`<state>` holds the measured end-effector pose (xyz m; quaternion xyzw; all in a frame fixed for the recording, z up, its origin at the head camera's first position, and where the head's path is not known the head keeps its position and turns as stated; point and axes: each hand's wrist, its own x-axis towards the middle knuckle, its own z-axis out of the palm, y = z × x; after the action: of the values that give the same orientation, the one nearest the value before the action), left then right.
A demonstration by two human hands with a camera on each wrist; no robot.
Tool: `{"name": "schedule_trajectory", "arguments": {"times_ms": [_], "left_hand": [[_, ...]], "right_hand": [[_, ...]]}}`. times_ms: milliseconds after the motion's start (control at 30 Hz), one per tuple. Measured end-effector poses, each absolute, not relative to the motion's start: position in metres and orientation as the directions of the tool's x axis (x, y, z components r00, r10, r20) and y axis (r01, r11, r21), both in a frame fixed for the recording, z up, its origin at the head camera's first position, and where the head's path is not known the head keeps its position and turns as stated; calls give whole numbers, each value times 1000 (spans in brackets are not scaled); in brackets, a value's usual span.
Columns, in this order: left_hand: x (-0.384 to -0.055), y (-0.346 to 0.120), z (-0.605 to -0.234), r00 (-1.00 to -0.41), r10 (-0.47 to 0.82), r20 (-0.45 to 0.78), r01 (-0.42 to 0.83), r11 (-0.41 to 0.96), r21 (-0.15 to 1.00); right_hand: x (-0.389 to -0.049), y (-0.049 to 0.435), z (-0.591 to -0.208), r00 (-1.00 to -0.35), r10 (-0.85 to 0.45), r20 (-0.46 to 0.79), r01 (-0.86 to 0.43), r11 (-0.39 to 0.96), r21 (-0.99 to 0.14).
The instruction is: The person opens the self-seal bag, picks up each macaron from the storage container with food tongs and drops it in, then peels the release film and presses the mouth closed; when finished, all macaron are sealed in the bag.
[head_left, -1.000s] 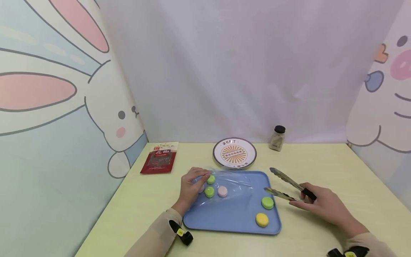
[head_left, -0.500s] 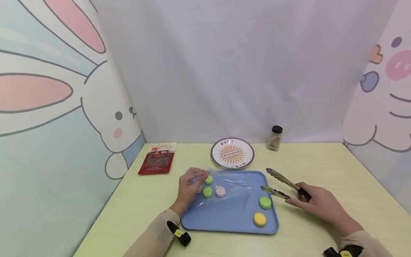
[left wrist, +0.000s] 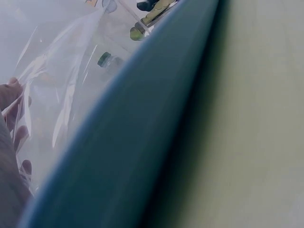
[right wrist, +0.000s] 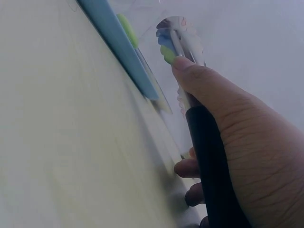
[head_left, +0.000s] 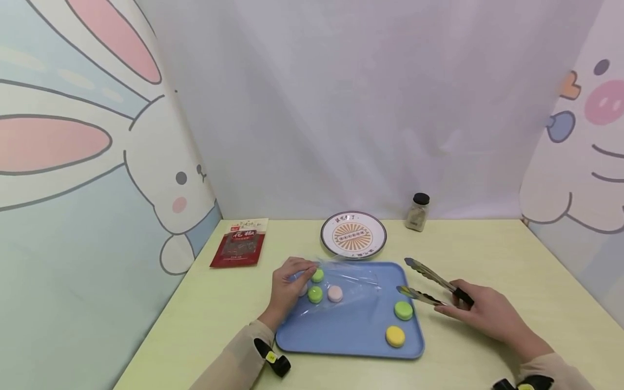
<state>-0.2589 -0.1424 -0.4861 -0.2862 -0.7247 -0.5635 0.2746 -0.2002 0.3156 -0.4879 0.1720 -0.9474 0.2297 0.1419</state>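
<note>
Over the left part of a blue tray [head_left: 351, 346], my left hand [head_left: 287, 287] pinches a clear plastic bag [head_left: 358, 279] between thumb and fingers. Through the film show green macarons [head_left: 315, 294], a pink macaron [head_left: 335, 294] and a pale one [head_left: 303, 290] partly behind the hand; whether they lie inside or under the bag I cannot tell. Metal tongs [head_left: 436, 277] with black handles are held in my right hand [head_left: 492, 314], their arms spread apart near the tray's right edge. By the tips lie another green macaron [head_left: 403, 310] and a yellow macaron [head_left: 395, 336].
Behind the tray sits a round patterned plate [head_left: 353, 234]. A black-lidded jar [head_left: 417, 212] stands at the back right, and a red spice packet [head_left: 240, 243] lies at the back left. Printed side walls and a white back sheet [head_left: 351, 108] enclose the table [head_left: 478, 244].
The head view has shifted slightly. Relative to the tray, both hands, the bag, the tongs and the macarons keep practically the same places.
</note>
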Motion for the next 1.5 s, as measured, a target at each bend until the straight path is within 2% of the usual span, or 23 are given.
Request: {"name": "schedule_trajectory", "arguments": {"times_ms": [467,700,1033,1500], "left_hand": [[-258,-141,-487,-662,105,742,746,191,638],[-254,-140,-484,-669,98,736,739,195,645],[-237,-136,-456,-667,110,737,741,192,643],[-236,-136,-456,-678,113,726,731,202,652]], "right_hand": [[-200,318,-491,-891,-265,369,-407,828,-386],[-200,317,-493,-881,-270,388,-421,822,-384],[-201,316,-493,-871,-285,401,-439,817,-373],[-202,317,-494,-870,-296,395,-445,816,-368]]}}
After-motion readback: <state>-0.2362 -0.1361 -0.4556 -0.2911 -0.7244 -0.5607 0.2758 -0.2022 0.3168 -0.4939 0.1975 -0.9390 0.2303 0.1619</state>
